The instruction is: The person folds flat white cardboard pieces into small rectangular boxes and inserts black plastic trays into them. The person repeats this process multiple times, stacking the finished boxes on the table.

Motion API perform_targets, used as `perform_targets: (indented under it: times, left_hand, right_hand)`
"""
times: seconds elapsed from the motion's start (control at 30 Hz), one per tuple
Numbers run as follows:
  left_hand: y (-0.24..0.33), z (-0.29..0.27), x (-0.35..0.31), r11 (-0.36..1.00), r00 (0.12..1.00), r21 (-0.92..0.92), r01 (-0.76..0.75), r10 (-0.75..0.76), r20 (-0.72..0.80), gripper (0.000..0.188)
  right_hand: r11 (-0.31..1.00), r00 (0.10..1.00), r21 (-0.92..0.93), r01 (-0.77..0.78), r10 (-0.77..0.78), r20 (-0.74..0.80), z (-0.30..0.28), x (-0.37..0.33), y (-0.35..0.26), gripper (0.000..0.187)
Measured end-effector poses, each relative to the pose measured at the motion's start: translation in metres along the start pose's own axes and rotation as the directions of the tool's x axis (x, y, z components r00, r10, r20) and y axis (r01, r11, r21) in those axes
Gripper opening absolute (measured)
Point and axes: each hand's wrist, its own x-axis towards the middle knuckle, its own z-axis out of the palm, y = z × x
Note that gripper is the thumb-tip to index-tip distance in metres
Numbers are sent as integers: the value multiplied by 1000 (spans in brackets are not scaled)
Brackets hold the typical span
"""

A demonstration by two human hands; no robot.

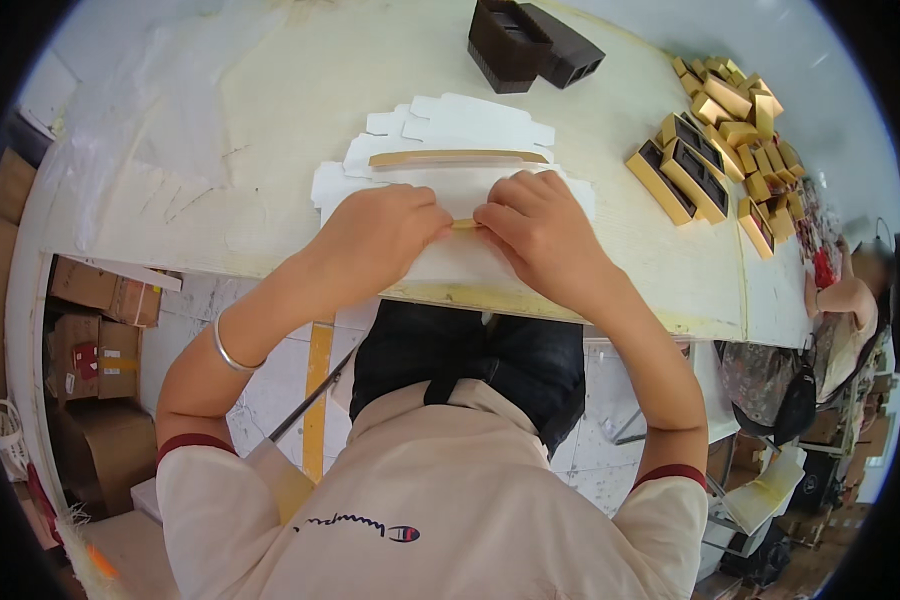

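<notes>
The beige shirt (440, 500) worn by the person, at the near side, bears dark cursive lettering (345, 523) across the chest, with a small emblem (404, 534) in dark blue, red and white at the lettering's right end. On the cardboard boxes (122, 385) at the left, a red patch (85, 362) and pale stickers show, their print too small to read.

The camera sits on the person's head and looks down and forward. The shirt (440, 500) is very near, at the bottom. The left hand (390, 225) and right hand (540, 225) are near the middle, and the desk (320, 90) reaches farther away. Straight edges bend toward the round, dark rim.
</notes>
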Motion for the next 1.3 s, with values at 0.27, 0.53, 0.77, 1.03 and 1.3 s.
perform_targets:
  times: [0.27,0.53,0.77,1.03,1.3]
  left_hand:
    - [-4,-16,27,974,940,221,-49,120,-320,15]
    - [-43,-28,42,941,939,-179,288,-241,244,20]
    - [2,-52,31,942,975,-282,182,-210,-74,26]
    - [21,-17,-7,925,955,-249,286,-253,155,28]
    - [9,-25,-16,871,955,-436,226,-110,276,38]
  right_hand:
    - [892,875,229,-389,280,395,9,20,28,8]
    - [975,990,-224,3,28,135,12,6,-8,17]
    - [927,996,-375,5,30,88,-2,2,-30,22]
    - [972,986,214,-94,61,154,1,-24,-4,29]
    - [907,994,408,-99,109,-1,14,-29,-3,20]
